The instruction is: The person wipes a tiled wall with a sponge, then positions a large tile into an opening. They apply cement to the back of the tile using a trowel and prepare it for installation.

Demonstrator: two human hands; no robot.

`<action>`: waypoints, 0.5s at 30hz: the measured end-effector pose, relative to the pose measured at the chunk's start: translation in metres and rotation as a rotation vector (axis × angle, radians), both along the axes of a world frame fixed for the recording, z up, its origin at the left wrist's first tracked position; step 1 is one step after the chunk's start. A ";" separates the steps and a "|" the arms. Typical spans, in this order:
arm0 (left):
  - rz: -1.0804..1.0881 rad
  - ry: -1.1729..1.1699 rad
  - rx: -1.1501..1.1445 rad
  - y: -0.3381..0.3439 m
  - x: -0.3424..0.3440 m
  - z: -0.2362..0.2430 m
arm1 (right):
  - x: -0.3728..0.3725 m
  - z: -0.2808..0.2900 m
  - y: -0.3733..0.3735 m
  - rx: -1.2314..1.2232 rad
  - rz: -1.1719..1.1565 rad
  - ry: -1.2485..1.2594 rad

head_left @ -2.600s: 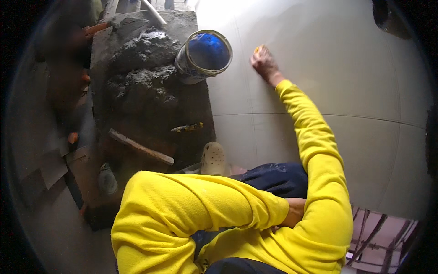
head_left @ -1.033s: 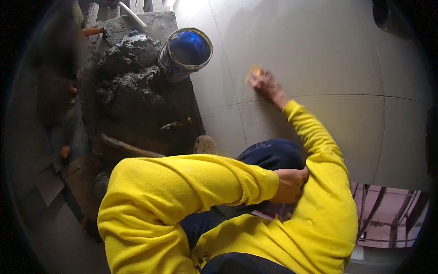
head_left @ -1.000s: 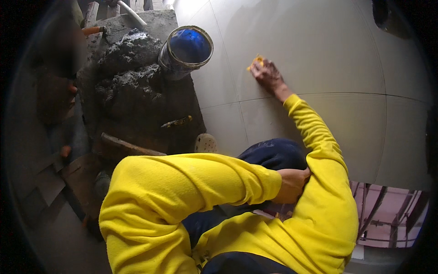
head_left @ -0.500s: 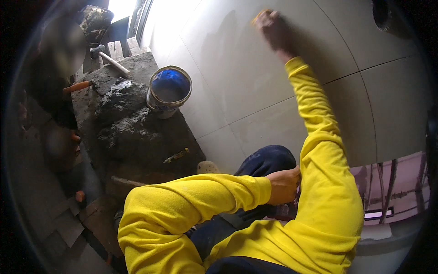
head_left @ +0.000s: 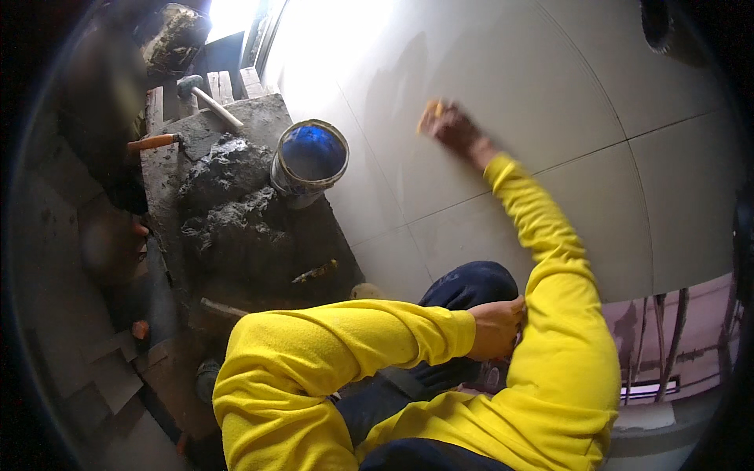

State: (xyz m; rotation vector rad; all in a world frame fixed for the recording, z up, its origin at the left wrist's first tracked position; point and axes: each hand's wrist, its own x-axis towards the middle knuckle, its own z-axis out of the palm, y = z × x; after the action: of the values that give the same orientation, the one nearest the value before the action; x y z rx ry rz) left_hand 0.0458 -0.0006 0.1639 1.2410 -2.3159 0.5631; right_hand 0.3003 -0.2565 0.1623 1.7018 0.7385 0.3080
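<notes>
My right hand (head_left: 454, 129) reaches out over pale grey tiles (head_left: 463, 228), slightly blurred. It is closed on an orange-yellow sponge (head_left: 430, 115), pressed to the tile face. Damp, darker smears show on the tile around it. My left hand (head_left: 496, 328) lies by my knee against my right sleeve, its fingers curled; whether it holds anything is hidden. To the left of the tiles a bucket (head_left: 287, 184) with a blue inside stands on a mortar-covered board (head_left: 259, 122).
A hammer (head_left: 212, 104) and an orange-handled tool (head_left: 153, 143) lie on the board's far side. Heaps of wet mortar (head_left: 228, 169) sit beside the bucket. Nearer me lies a small yellow-and-dark tool (head_left: 316, 271). A pinkish reflective panel (head_left: 691, 330) is at right.
My right hand has come down the tiles toward me and slightly left with the sponge. My left hand stays by the knee. The whole view has shifted a little.
</notes>
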 end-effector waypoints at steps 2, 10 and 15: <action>-0.017 -0.002 0.004 -0.006 -0.007 0.003 | 0.055 0.077 -0.016 -0.051 0.021 -0.218; -0.081 0.401 -0.178 -0.023 -0.015 -0.019 | 0.132 0.023 -0.006 0.190 -0.294 -0.278; -0.071 0.396 -0.199 -0.013 0.002 -0.019 | 0.050 -0.147 -0.024 0.326 -0.411 0.725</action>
State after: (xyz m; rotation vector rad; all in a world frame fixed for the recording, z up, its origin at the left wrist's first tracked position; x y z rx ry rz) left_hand 0.0482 -0.0137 0.1454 1.0629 -1.9158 0.4615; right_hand 0.3502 -0.2807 0.0155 2.2514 0.8530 -0.5336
